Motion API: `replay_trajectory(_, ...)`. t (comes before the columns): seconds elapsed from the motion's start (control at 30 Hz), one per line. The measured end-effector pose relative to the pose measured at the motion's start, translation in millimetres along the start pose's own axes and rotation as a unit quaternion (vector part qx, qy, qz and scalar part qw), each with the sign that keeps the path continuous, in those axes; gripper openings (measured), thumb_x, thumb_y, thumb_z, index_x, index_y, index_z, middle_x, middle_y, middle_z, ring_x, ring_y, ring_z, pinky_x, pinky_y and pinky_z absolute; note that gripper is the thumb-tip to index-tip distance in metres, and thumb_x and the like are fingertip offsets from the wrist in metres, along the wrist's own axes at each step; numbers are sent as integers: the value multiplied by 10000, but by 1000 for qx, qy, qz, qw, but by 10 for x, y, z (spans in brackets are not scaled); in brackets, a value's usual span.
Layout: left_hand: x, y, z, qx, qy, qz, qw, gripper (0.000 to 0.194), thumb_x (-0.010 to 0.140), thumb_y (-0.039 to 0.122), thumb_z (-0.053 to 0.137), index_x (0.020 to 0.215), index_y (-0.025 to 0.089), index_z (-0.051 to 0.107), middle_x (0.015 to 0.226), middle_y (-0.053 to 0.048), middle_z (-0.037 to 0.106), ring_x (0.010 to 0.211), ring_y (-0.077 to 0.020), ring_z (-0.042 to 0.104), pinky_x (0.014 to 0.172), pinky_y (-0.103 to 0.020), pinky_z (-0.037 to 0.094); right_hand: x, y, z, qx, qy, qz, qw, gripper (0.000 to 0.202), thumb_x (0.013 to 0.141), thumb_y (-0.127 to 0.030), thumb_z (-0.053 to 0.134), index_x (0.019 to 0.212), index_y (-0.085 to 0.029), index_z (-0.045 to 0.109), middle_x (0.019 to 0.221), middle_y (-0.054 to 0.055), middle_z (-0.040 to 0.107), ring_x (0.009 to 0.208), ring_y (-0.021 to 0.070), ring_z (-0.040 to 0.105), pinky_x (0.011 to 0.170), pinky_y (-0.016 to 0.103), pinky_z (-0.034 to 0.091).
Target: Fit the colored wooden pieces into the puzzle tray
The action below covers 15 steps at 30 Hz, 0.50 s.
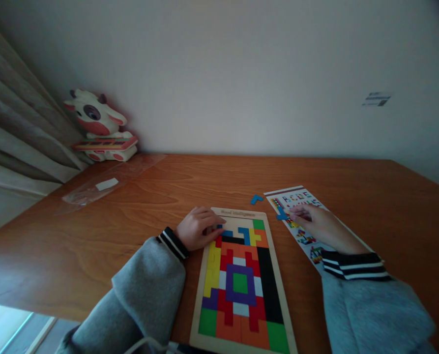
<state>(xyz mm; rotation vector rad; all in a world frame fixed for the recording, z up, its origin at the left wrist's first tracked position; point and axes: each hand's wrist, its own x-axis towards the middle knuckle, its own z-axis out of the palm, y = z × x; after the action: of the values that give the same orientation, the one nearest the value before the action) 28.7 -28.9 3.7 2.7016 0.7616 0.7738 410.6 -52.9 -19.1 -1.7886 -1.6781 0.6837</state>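
A wooden puzzle board [200,300] lies in front of me, filled over most of its area with coloured block pieces; bare wood shows near its top. My left hand [199,228] rests at the board's upper left corner, thumb and fingers apart, its fingertips over the board beside a blue piece [227,233] that they partly cover. To the right of the board, my right hand [313,221] has its fingertips closed on the edge of a blue puzzle piece [281,214], above a printed sheet [307,241]. Another blue piece [256,199] lies loose beyond the board.
At the back left, a toy cow with a keyboard [104,128] stands against the wall near a curtain [16,123]. A clear plastic bag [94,192] with a white label lies on the wooden table [190,177]. A cord [149,340] runs by my left sleeve.
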Motion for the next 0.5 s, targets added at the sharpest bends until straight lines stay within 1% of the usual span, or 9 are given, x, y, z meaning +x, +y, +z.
replay_trajectory(0.1,4,-33,22,-15,7,-52,999,292,848,361,663,1083,187,668,1063,-87,709,986,-236,627,899,-406,483,4,79,-20,11,-16,24,1000,237,735,-382,680,893,-206,686,912,93,741,838,250,707,767,385,567)
replay_trajectory(0.17,14,-46,38,-26,16,-86,996,303,818,374,696,1065,199,677,1089,-85,696,1002,-240,626,915,-411,481,11,141,-25,18,-23,32,999,252,718,-376,694,896,-198,687,895,94,740,817,244,707,753,372,570)
replay_trajectory(0.23,29,-53,59,-31,27,-118,992,273,814,366,701,1037,208,688,1079,-79,692,1001,-238,628,919,-409,482,21,177,-26,22,-25,36,999,242,718,-362,690,899,-201,684,894,89,742,828,239,707,766,363,570)
replay_trajectory(0.3,46,-57,82,-31,38,-143,988,206,841,336,673,1003,212,695,1041,-71,695,979,-227,632,909,-398,485,33,171,-27,11,-28,42,999,214,724,-352,682,885,-211,680,896,84,745,843,239,707,781,360,566)
replay_trajectory(0.4,64,-61,105,-27,49,-155,986,145,885,298,615,970,213,695,994,-61,700,940,-211,636,885,-380,487,42,122,-38,-13,-39,50,998,213,731,-374,679,871,-213,686,903,90,748,840,244,706,779,362,559)
replay_trajectory(0.5,62,-59,106,-17,46,-137,989,173,880,333,623,985,214,691,1008,-64,701,945,-213,635,885,-378,483,38,124,-48,13,-65,53,996,272,689,-403,714,877,-208,691,910,91,745,843,244,702,761,348,561)
